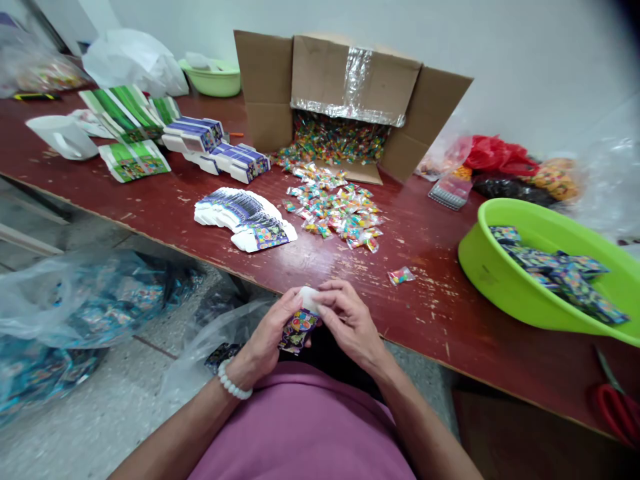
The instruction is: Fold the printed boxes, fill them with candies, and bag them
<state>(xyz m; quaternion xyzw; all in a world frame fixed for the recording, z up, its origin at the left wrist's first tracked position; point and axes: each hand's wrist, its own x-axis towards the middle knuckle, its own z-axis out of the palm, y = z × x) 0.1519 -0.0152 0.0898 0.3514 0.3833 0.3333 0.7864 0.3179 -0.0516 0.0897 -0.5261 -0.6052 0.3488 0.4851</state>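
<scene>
Just off the table's front edge, my left hand is wrapped round a small dark printed cardboard box with a balloon-like pattern. At its upper end is a white flap, pinched by the thumb and fingers of my right hand. Whatever lies inside the box is hidden. Beyond my hands, a fan of flat printed boxes rests on the table. To its right lies a pile of small clear candy packets. One single packet sits apart, nearer to my right hand.
An opened carton spills candy packets at the back. On the right stand a green basin with printed boxes and red-handled scissors. Bundled box blanks and a white mug occupy the left. Plastic bags lie below.
</scene>
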